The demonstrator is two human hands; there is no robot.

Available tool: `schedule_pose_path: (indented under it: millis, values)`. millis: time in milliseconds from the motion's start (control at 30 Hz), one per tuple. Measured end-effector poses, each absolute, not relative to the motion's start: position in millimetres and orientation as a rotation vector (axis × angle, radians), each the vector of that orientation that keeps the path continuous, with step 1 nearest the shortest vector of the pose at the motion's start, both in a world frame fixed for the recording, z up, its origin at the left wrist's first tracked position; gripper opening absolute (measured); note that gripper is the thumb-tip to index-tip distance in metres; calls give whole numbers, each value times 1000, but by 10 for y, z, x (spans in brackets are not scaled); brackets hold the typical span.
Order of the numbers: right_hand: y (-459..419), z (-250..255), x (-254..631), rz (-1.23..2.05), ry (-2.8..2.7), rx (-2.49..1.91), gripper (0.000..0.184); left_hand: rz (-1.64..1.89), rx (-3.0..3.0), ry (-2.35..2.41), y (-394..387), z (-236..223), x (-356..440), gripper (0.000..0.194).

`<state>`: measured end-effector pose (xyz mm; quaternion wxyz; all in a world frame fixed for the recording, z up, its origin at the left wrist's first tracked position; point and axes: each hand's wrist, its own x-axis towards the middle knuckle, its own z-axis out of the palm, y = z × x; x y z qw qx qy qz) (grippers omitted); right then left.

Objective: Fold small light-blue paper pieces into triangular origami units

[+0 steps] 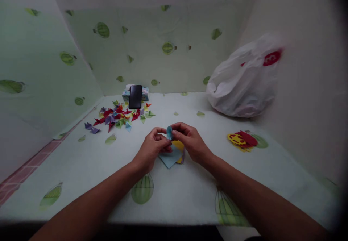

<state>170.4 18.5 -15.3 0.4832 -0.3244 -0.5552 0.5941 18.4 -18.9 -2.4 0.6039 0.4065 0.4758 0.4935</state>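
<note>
A small folded piece of light blue paper (169, 132) is pinched between my two hands, above the middle of the table. My left hand (153, 147) grips it from the left with closed fingers. From the right, my right hand (192, 141) holds its other side between thumb and forefinger. Its exact folded shape is too small to make out. Right below lies a stack of square paper sheets (169, 160), light blue on top, with yellow and purple edges showing. My hands partly cover the stack.
Several colourful folded paper cranes (118, 117) lie in a heap at the back left. Behind them a black phone (135, 96) leans on a tissue pack (145, 94). A white plastic bag (241, 83) stands back right, with red and yellow cutouts (242, 141) in front.
</note>
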Motion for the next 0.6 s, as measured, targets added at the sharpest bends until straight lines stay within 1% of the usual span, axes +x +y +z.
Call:
schedule_pose_path:
  millis: [367, 600]
  values:
    - [220, -208, 1702, 1526, -1263, -755, 20, 1189, 1133, 1100, -185, -61, 164, 38]
    - [175, -209, 1686, 1613, -1239, -711, 29, 1224, 1230, 1189, -184, -49, 161, 34]
